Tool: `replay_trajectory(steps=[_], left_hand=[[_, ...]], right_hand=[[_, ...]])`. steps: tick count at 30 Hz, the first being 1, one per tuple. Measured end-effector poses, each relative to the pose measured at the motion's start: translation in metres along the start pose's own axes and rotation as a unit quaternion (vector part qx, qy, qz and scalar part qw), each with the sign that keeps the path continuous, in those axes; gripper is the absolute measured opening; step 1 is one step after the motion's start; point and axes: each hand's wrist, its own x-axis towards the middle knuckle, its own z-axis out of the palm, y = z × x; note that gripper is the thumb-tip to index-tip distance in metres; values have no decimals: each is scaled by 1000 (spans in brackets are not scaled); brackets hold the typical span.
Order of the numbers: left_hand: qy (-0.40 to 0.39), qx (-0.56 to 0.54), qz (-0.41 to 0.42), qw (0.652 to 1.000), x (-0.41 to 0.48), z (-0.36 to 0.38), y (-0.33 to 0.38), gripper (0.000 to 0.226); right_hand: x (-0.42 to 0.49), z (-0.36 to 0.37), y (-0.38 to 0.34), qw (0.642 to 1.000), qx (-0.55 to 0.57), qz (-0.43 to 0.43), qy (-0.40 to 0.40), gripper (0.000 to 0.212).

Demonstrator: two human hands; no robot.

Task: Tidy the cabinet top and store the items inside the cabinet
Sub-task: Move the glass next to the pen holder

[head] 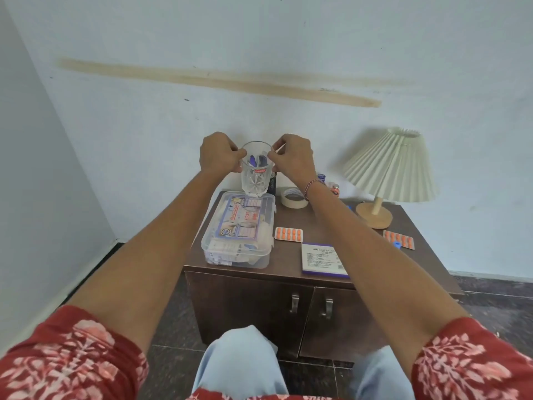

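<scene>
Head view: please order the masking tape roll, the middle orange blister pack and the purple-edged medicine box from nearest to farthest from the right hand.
From the right hand, which holds the glass:
1. Masking tape roll, at the back, below the wrist.
2. Orange blister pack, in the middle.
3. Medicine box, at the front edge.

Illumination is bright, soft and even. The glass carries only faint highlights. The lamp throws a weak shadow on the wall beside it; the cabinet front sits darker. Wide-angle distortion bows the frame edges — the wall corner leans and the sleeves appear stretched. Fine print is soft — unreadable in places.
</scene>
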Motion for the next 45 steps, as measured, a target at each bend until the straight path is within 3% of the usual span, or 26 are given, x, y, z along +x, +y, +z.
replay_trajectory(steps=[12,23,37,41,45], left_hand=[[38,43,-9,998,58,11,-51,21],[42,71,-20,996,90,43,-92,22],[32,33,-95,994,113,69,-120,26],[35,35,-104,993,119,74,-124,27],[43,39,-100,993,123,79,-130,29]], right_hand=[[51,79,5,999,-1,0,-32,25],[69,122,24,995,26,53,-80,26],[88,154,43,990,-44,52,-124,25],[93,158,46,990,-61,49,-120,17],[95,162,52,988,-76,46,-126,27]])
